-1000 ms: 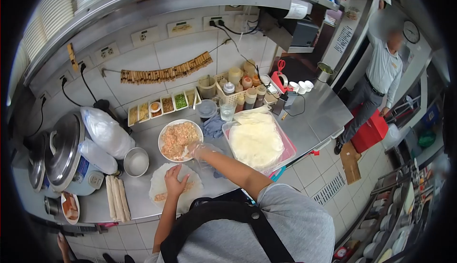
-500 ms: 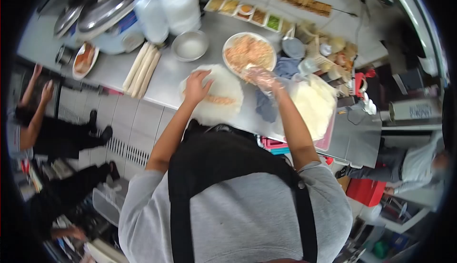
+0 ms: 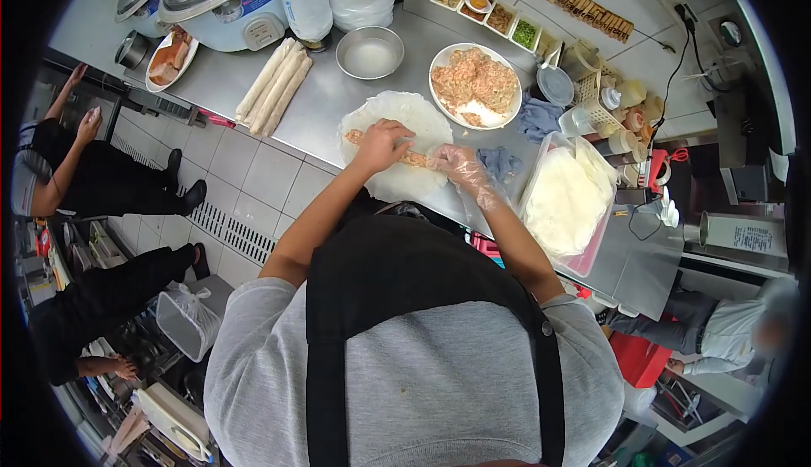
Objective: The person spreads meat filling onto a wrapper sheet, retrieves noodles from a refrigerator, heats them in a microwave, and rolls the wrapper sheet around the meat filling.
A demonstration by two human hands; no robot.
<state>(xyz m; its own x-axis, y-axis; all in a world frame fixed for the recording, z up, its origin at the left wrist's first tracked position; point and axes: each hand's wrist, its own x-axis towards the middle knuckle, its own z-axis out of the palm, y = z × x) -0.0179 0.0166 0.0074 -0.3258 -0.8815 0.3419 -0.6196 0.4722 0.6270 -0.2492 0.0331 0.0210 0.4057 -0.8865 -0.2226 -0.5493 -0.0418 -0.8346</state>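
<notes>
A round, thin white wrapper [image 3: 410,110] lies flat on the steel counter with a strip of pinkish minced filling [image 3: 414,159] across it. My bare left hand [image 3: 384,144] rests over the middle of the strip, fingers extended to the right. In a clear plastic glove, my right hand [image 3: 459,165] has its bent fingers on the strip's right end, at the wrapper's edge. Behind it, an oval white dish [image 3: 437,99] holds a mound of the same mince [image 3: 477,78]. A stack of pale wrappers [image 3: 568,201] sits in a pink-based tray to the right.
Several long white rolls [image 3: 274,87] and a metal bowl [image 3: 370,53] stand at the back left, near a rice cooker [image 3: 245,15]. Condiment containers [image 3: 486,12] line the wall. Blue cloths [image 3: 541,119] lie right of the dish. Co-workers stand left and right.
My right hand has come from the mince dish down to the right end of the filling strip. My left hand has moved right, onto the strip. The camera view has shifted.
</notes>
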